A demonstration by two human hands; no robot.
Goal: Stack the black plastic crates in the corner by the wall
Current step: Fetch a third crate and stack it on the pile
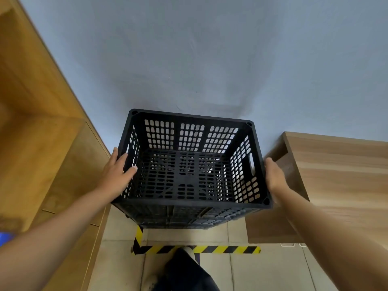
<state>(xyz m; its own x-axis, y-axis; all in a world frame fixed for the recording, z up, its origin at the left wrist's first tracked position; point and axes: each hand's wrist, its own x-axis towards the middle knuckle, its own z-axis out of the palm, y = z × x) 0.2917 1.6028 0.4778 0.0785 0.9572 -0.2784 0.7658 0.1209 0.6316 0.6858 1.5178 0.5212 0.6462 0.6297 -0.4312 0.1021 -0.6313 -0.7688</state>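
A black plastic crate (190, 203) with perforated walls stands open side up against the blue-grey wall (210, 59). Black lattice shows through its floor, and I cannot tell whether that is another crate underneath. My left hand (118, 172) grips the crate's left wall, thumb hooked over the rim to the inside and fingers along the outside. My right hand (275, 177) lies flat against the outside of the right wall near the handle slot, fingers straight and thumb hidden.
A wooden cabinet (42, 143) runs along the left and a wooden desk (336, 175) stands close on the right. Yellow-black hazard tape (210, 249) marks a corner on the tiled floor (262, 274) below the crate. My dark-clothed leg (184, 271) is at the bottom centre.
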